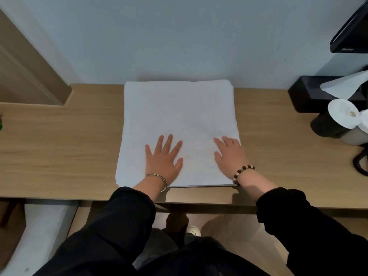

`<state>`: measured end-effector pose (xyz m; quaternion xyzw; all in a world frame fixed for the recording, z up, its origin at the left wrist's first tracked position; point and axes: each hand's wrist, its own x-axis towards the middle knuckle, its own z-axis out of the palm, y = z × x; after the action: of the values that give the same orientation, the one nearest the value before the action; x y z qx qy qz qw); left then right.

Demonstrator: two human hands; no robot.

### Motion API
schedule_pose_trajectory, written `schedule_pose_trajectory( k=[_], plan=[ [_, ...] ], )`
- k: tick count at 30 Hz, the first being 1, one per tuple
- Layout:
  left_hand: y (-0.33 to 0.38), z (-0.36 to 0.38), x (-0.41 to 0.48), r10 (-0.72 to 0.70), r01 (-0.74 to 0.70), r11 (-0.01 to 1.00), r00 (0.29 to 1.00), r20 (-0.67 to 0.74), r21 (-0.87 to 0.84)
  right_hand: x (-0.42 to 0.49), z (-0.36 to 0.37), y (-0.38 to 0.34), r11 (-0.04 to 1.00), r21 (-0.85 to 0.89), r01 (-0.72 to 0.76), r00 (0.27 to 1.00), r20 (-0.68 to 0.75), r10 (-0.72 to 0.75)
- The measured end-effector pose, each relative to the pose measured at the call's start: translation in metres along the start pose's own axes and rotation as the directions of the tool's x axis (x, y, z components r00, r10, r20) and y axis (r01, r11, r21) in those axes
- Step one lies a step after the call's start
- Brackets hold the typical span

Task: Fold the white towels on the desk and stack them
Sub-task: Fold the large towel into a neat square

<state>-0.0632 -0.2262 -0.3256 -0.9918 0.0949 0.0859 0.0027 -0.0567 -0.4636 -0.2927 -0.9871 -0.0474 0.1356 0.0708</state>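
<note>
I am smoothing the towel point(179, 124), lying folded square at the centre of the frame on the desk point(59, 140), its far edge against the wall. My left hand point(162, 158) is pressing flat, fingers spread and grasping nothing; my right hand point(231, 154) is lying flat and relaxed near the right edge. Before folding again I am judging the layered near edges should align, so I should be sweeping outward evenly.
</note>
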Motion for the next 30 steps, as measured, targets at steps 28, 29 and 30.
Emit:
schedule_pose_trajectory(
  k=[28, 29, 30],
  plan=[
    [0.013, -0.001, 0.007, -0.183, 0.181, 0.980, 0.983, -0.014, -0.089, 0.061, -0.019, 0.044, 0.680, 0.730, -0.071, 0.976, -0.091, 0.199],
    [0.014, -0.001, 0.007, -0.182, 0.180, 0.980, 0.983, -0.020, -0.081, 0.065, -0.020, 0.042, 0.742, 0.669, -0.041, 0.976, -0.132, 0.174],
    [0.014, -0.001, 0.006, -0.180, 0.178, 0.981, 0.983, -0.024, -0.078, 0.070, -0.021, 0.042, 0.828, 0.558, -0.042, 0.978, -0.146, 0.148]
  ],
)
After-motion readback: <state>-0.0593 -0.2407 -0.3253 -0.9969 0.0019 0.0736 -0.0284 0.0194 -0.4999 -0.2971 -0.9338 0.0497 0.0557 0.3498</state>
